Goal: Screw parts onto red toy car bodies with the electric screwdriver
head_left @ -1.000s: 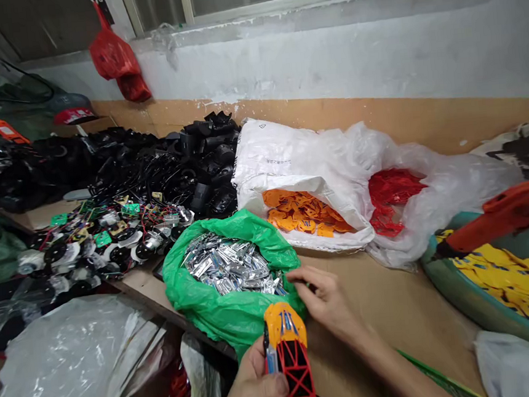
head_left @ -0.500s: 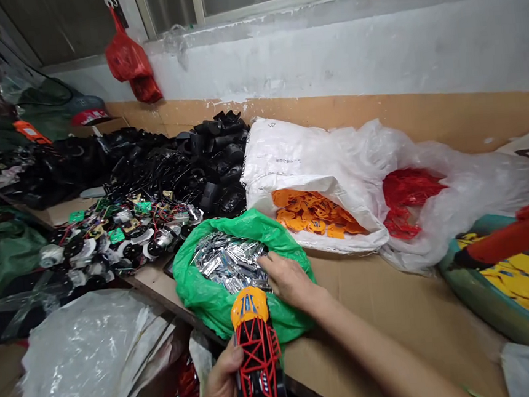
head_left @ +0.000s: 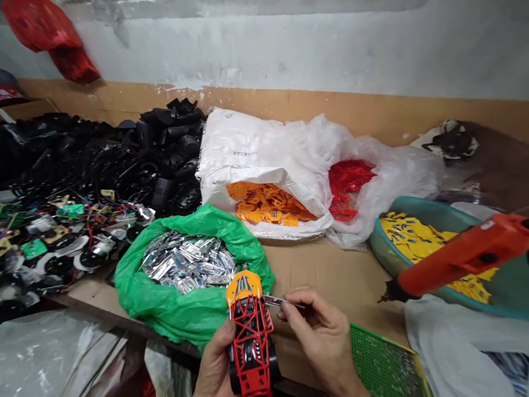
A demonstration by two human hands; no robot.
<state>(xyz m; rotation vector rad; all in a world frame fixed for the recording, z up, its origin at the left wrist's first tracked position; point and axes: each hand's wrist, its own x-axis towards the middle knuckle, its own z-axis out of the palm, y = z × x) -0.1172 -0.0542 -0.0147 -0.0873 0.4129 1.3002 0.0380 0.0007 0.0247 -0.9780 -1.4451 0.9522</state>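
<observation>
My left hand (head_left: 217, 372) is closed around a toy car (head_left: 250, 342) with a yellow-orange hood, a red lattice frame and black wheels. Between the thumb and fingers of my right hand (head_left: 320, 332) is a thin silvery strip (head_left: 276, 300), its tip at the car's right side near the hood. Whether the strip touches the car I cannot tell. Just beyond the car, a green plastic bag (head_left: 152, 316) lies open, full of similar shiny silver strips (head_left: 189, 260).
Behind stands a white sack (head_left: 245, 141) of orange parts (head_left: 272, 204), beside red parts (head_left: 349, 182) in clear plastic. At right, an orange power screwdriver (head_left: 468, 255) hangs over a teal basin (head_left: 390, 255) of yellow parts. A green tray (head_left: 383, 367) holds small screws. Circuit boards and motors (head_left: 69, 240) lie left.
My right hand has left the green bag with a silver strip and come back to the car's right side. The view has swung right, bringing the basin and green tray into sight.
</observation>
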